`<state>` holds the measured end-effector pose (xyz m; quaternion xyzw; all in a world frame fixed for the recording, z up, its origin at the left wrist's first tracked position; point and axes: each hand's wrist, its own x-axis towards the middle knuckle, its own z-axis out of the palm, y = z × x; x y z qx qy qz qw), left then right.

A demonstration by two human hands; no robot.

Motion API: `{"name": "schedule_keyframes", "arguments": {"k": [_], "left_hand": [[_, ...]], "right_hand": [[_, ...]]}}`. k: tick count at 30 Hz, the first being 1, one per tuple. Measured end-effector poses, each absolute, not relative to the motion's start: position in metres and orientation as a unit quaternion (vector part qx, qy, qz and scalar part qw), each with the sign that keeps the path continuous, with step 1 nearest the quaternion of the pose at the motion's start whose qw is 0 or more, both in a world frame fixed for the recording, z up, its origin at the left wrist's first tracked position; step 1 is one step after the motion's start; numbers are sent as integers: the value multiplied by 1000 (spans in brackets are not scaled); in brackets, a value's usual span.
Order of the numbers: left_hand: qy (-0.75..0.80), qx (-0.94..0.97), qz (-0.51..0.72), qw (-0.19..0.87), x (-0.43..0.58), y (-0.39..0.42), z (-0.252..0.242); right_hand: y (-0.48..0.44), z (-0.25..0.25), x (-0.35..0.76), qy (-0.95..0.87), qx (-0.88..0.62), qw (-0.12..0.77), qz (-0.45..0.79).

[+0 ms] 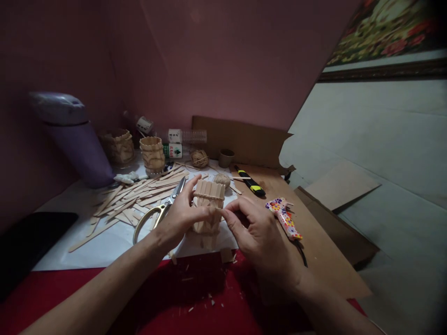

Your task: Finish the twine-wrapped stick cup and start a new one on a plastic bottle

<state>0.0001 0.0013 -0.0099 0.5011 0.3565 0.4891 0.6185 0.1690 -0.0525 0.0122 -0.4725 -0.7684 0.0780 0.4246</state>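
A small cup of upright wooden craft sticks [208, 190] stands at the front edge of the white paper, with a band of twine round its upper part. My left hand [181, 209] is closed around the cup, its thumb across the front and its fingers at the far left side. At the cup's right side, my right hand [249, 225] is pinched, thumb against forefinger. A short pale strand of twine [219, 210] shows at those fingertips; most of it is hidden. Just behind the cup sits a ball of twine [221, 180].
Scissors [152, 218] and a pile of craft sticks [139, 195] lie left. Two more stick cups, one nearer [152, 156], stand behind beside plastic bottles [188, 136] and a purple tumbler [77, 144]. To the right are a utility knife [250, 181] and a flowered glue gun [284, 218].
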Motion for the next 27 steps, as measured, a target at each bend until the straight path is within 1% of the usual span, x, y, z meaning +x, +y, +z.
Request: {"name": "schedule_keyframes", "arguments": {"k": [2,5,9,13,15,21,27], "left_hand": [[351,499,492,621,0,2,-10],[345,490,499,626,0,3,-12],[331,485,496,640,1,3,-11],[334,481,492,644,2,1,-9],[332,478,490,649,2,0,-8],[339,460,494,655,4,-1,-6],[319,479,491,654,2,0,-8]], "right_hand": [[-53,13,170,-761,-471,432,108],[-53,12,169,-760,-466,439,114],[-50,9,168,-762,-442,468,70],[-48,4,167,-774,-407,485,-10],[-48,1,167,-784,-399,473,-56],[-50,-6,168,-815,-402,384,-164],[-51,-7,166,-816,-397,350,-232]]}}
